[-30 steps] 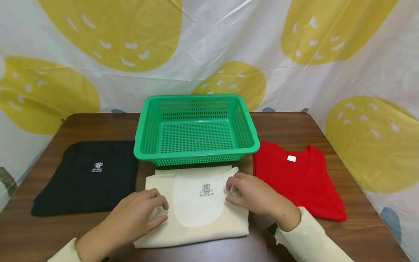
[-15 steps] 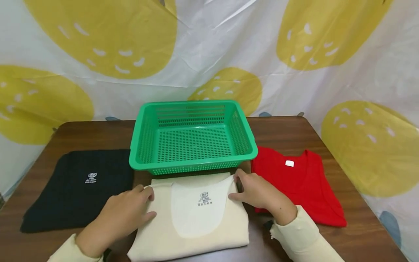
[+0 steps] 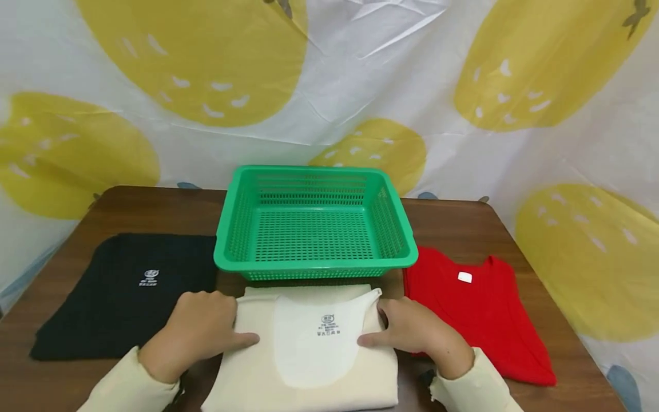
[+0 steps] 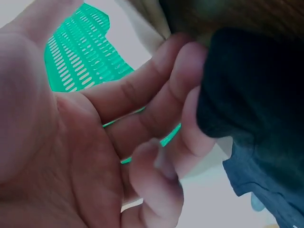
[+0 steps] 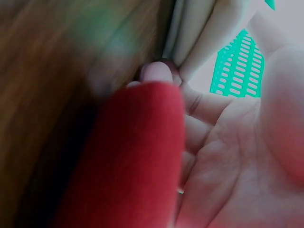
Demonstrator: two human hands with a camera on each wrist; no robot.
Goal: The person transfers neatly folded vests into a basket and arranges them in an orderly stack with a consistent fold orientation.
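Note:
A folded cream undershirt [image 3: 316, 366] with a scoop neck and printed label lies in front of the green basket. My left hand [image 3: 206, 323] grips its left side, thumb on top and fingers down at the edge. On the opposite side my right hand [image 3: 412, 326] holds it the same way, thumb on the front. In the left wrist view, curled fingers [image 4: 156, 95] meet the undershirt's edge close to the black shirt [image 4: 266, 95]. The right wrist view has the red top [image 5: 137, 152] hiding part of the right fingers, whose tips reach the cream edge [image 5: 204, 28].
Behind the undershirt stands the green plastic basket [image 3: 316, 267], with nothing in it. A folded black shirt [image 3: 123, 309] lies at left, and a folded red top [image 3: 479, 320] at right, both on the brown wooden table [image 3: 453, 220]. A lemon-print cloth [image 3: 360, 74] hangs behind.
Both hands have come down from over the undershirt to its side edges and taken hold there. The right hand has left the shoulder corner. The head view has shifted slightly.

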